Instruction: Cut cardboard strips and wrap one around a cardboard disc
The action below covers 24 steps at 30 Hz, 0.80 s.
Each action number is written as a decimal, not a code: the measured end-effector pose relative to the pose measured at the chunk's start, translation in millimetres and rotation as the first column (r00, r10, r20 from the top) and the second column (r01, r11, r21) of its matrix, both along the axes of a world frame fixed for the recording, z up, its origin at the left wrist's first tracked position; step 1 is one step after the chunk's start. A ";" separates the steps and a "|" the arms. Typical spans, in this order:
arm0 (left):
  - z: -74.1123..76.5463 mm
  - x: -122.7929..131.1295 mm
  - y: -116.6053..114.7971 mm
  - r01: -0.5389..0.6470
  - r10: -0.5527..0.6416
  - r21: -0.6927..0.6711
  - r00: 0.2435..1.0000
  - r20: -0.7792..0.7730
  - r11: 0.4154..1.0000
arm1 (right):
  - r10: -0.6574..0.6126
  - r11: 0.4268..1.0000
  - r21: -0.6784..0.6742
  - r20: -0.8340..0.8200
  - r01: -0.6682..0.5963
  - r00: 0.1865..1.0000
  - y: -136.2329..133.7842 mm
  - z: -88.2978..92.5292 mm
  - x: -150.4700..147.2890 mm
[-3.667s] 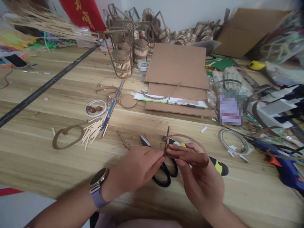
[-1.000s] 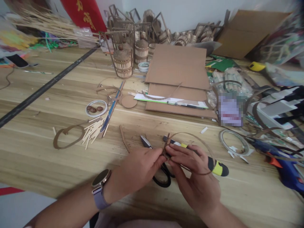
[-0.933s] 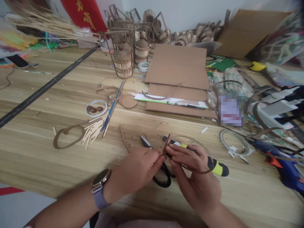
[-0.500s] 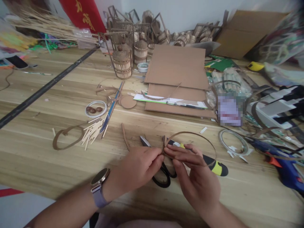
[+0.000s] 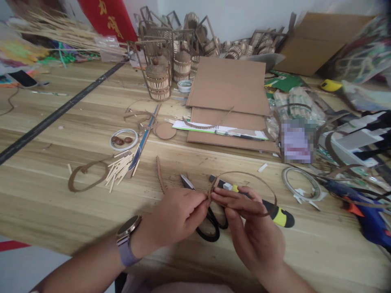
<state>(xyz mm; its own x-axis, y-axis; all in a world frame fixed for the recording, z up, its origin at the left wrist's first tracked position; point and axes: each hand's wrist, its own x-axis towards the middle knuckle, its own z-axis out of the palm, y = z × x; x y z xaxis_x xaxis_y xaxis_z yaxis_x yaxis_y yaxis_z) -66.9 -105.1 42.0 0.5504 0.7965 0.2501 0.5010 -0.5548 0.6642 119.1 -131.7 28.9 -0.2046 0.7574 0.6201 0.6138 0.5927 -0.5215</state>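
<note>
- Pinches a thin brown strip (image 5: pixel 276 201) between thumb and forefinger of the left hand (image 5: pixel 180 213), fingers pressed together just where both hands meet, on the near side of the desk (image 5: pixel 73 219).
- Steadies the same strip with the right hand (image 5: pixel 253 228), long fingers stretched out with tips against it, thumb lower and nearer; cannot tell from this view how firmly to call the thumb's hold.
- Bows the rest of the strip into a wide loop to the right, round the far side of the right fingers and above the black-and-yellow cutter (image 5: pixel 282 217).
- Shows the loop more open than about a second ago, with less of a short end standing up at the fingertips.
- Keeps both hands almost in place through that change; suggests, as a judgement, fine work at one spot of the strip, with the loop merely swinging along.
- Shows also a notched brown piece (image 5: pixel 159 173) poking out beyond the left hand, reaching slightly farther than earlier; cannot tell of any link with the held strip.
- Leaves the scissors (image 5: pixel 187 182) and cutter lying unmoved, partly hidden by the hands; seems, for now, to rely on fingers alone.
- Has pale sticks (image 5: pixel 119 169) to the left, slatted baskets (image 5: pixel 159 83) on the far side.
</note>
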 end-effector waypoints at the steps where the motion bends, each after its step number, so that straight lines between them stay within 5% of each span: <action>1: 0.5 -0.3 0.4 0.010 -0.010 0.006 1.000 0.008 1.000 | -0.002 1.000 -0.014 -0.022 0.002 1.000 -0.1 -0.4 0.3; 6: 3.3 -0.2 0.9 -0.003 0.003 -0.008 1.000 -0.009 1.000 | 0.014 0.999 -0.050 -0.143 -0.021 0.990 1.2 -0.5 -0.6; 16: 0.0 1.8 -2.5 -0.053 0.053 -0.009 0.997 -0.061 0.999 | -0.025 0.997 0.076 0.069 0.019 0.997 1.9 2.7 -2.1; 24: 0.5 -0.9 -3.5 0.029 -0.027 0.036 0.998 -0.050 0.999 | -0.084 0.993 -0.088 -0.075 0.078 0.994 -3.0 -1.9 0.4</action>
<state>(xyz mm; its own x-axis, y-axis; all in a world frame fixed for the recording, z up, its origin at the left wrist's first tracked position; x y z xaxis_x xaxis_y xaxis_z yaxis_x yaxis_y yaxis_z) -67.8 -108.6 42.5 0.5848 0.7714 0.2509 0.5166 -0.5926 0.6180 119.6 -134.7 27.0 -0.0938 0.8198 0.5649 0.6135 0.4945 -0.6158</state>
